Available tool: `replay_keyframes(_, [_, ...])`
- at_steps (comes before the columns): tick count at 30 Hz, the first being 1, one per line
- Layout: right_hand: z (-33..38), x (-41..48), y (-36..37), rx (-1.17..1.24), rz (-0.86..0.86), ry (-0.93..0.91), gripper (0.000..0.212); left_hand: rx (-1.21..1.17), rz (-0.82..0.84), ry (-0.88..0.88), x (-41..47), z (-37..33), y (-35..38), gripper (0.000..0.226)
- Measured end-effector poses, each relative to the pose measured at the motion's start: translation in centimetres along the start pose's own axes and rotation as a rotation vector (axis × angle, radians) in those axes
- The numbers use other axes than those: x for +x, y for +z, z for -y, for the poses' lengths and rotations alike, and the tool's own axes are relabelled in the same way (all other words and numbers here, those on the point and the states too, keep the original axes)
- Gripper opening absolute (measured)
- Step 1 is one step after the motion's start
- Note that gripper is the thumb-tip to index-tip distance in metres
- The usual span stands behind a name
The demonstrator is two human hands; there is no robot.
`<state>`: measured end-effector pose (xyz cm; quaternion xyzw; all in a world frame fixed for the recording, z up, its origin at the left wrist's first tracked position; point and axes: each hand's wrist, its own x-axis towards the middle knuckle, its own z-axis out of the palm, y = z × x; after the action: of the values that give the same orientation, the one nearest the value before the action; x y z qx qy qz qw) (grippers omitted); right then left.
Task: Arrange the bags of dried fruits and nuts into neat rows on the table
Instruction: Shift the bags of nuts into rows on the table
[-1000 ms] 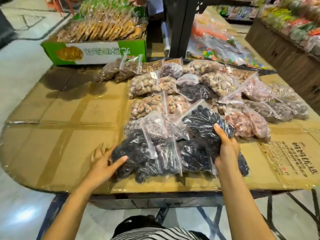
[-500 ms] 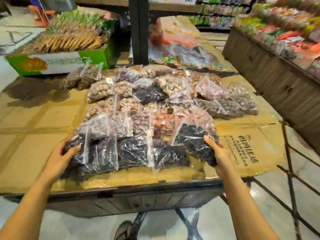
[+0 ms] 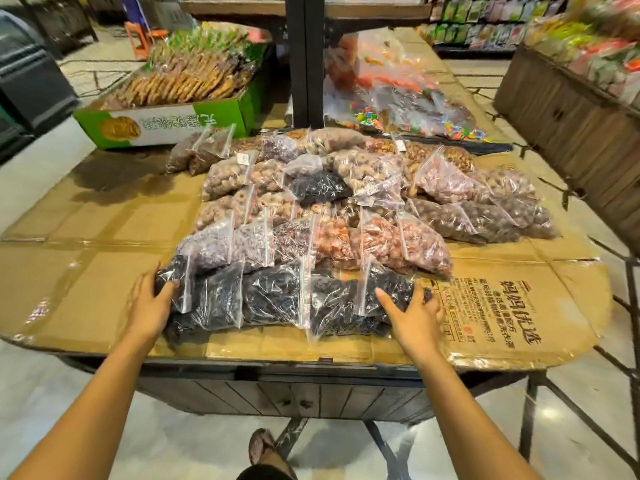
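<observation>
Clear zip bags of dried fruits and nuts lie in rows on a cardboard-covered table point(image 3: 86, 289). The front row of dark fruit bags point(image 3: 273, 299) runs along the near edge. My left hand point(image 3: 149, 303) presses flat against the row's left end, fingers spread. My right hand point(image 3: 414, 315) presses against the right end bag point(image 3: 388, 292), fingers apart. Behind lies a row of purple bags point(image 3: 242, 240) and reddish-orange bags point(image 3: 381, 242). Farther back are tan nut bags point(image 3: 239, 176) and brown nut bags point(image 3: 485, 220).
A green and white box of snacks point(image 3: 166, 124) stands at the back left. A dark post point(image 3: 299, 60) rises behind the bags, with colourful candy bags point(image 3: 415, 109) beside it. A wooden display stand point(image 3: 571, 123) is on the right. Bare cardboard lies left of the bags.
The dark front row has been squeezed together and straightened. My right hand slid from the upper bag down to the row's right end; my left hand stays at the left end.
</observation>
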<state>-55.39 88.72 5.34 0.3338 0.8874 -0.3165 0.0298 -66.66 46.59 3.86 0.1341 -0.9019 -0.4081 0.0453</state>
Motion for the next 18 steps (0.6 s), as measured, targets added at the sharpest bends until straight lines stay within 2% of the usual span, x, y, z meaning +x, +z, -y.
replay_keyframes(2, [-0.2, 0.2, 0.3, -0.017, -0.019, -0.012, 0.105, 0.001, 0.014, -0.015, 0.2, 0.2, -0.2, 0.063])
replay_keyframes(6, [0.4, 0.6, 0.5, -0.043, -0.067, 0.040, 0.105, 0.037, 0.023, 0.014, -0.4, -0.9, -0.4, 0.090])
replay_keyframes(11, [5.2, 3.0, -0.1, 0.049, -0.280, 0.054, 0.097, 0.023, 0.058, 0.219, 1.2, -6.3, 0.4, 0.092])
replay_keyframes(15, [10.7, 7.1, -1.3, 0.086, -0.284, 0.004, 0.100, 0.026, 0.143, 0.391, 6.0, -11.7, 2.6, 0.091])
replay_keyframes(18, [13.9, 10.2, -2.2, 0.125, -0.248, 0.010, 0.106, -0.001, 0.238, 0.458, 9.5, -15.3, 5.7, 0.092])
